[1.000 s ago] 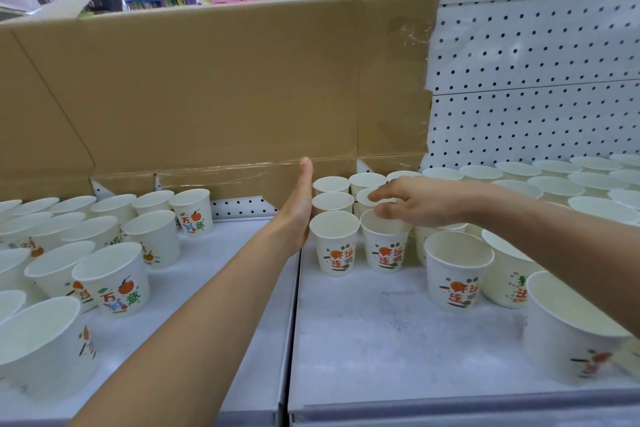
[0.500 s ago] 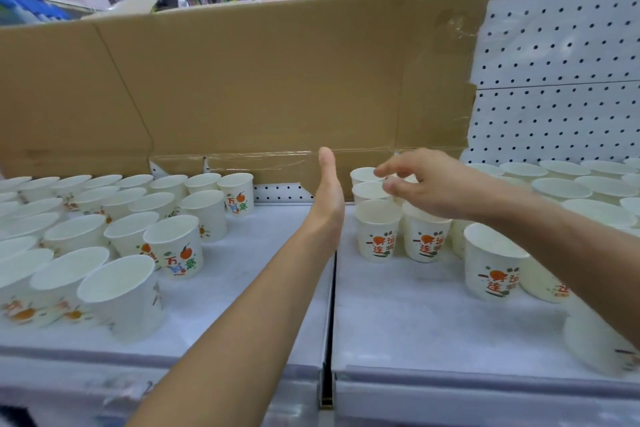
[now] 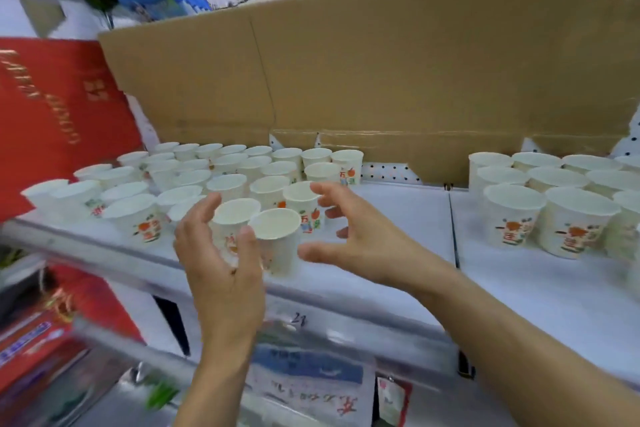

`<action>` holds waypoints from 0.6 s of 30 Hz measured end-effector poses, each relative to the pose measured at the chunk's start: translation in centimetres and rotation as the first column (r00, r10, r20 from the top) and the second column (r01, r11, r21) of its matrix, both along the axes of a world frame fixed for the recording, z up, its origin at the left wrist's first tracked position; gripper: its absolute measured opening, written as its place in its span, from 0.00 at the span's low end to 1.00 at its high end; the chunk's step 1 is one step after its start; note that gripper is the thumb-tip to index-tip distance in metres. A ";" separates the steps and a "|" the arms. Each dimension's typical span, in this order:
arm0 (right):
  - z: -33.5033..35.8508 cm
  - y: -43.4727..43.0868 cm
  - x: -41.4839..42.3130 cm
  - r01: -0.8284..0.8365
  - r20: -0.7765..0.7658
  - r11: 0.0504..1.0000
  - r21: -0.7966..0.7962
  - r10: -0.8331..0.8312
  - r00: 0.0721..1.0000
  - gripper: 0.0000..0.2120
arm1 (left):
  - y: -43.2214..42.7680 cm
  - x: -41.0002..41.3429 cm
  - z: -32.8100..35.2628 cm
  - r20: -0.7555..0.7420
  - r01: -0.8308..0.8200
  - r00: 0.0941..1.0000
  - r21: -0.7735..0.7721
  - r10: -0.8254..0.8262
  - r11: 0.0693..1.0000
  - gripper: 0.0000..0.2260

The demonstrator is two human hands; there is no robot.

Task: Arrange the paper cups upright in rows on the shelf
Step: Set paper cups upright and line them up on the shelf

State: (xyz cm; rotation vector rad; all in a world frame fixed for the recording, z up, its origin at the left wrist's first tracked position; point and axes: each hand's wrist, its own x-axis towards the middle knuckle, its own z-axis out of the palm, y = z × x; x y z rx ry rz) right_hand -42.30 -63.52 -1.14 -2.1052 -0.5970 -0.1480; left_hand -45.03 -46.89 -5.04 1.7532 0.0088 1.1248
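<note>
In the head view, the paper cups (image 3: 242, 180) stand upright and crowded together on the left part of the white shelf (image 3: 391, 229). A second cluster of cups (image 3: 540, 204) stands well apart to the right, and a cardboard sheet (image 3: 381, 62) rises behind both. The left hand (image 3: 221, 253) and right hand (image 3: 356, 239) flank the front cup (image 3: 278, 246) near the shelf edge, each with fingers spread and loosely curved, gripping nothing. I cannot tell whether the left thumb touches a cup.
</note>
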 end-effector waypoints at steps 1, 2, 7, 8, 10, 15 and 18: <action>-0.3 1.2 0.1 -0.005 -0.007 1.000 0.017 0.005 1.000 0.40 | 1.2 0.4 -0.2 -0.067 -0.013 0.998 -0.032 0.010 0.999 0.18; -0.6 2.3 0.2 -0.005 -0.010 1.000 0.030 0.005 1.000 0.42 | 2.2 0.8 -0.5 -0.134 -0.010 0.991 -0.054 0.003 0.998 0.19; -2.0 5.9 0.9 0.077 0.045 0.997 0.028 -0.079 0.996 0.46 | 4.4 2.4 -1.5 -0.311 0.078 0.946 -0.058 -0.092 0.995 0.26; -2.0 6.3 1.0 0.103 0.047 0.994 0.028 -0.104 0.993 0.45 | 4.6 2.7 -1.5 -0.321 0.097 0.941 -0.046 -0.107 0.994 0.28; -2.1 6.9 1.2 0.147 0.058 0.989 0.013 -0.147 0.987 0.44 | 4.8 3.3 -1.6 -0.335 0.130 0.933 -0.028 -0.131 0.991 0.30; -2.2 6.1 1.2 0.230 0.108 0.973 -0.016 -0.227 0.968 0.37 | 4.8 4.8 -1.5 -0.359 0.204 0.914 0.008 -0.188 0.979 0.39; -1.8 3.6 0.2 0.286 0.101 0.958 0.025 -0.287 0.953 0.35 | 4.1 6.1 -0.9 -0.381 0.172 0.915 0.072 -0.132 0.983 0.44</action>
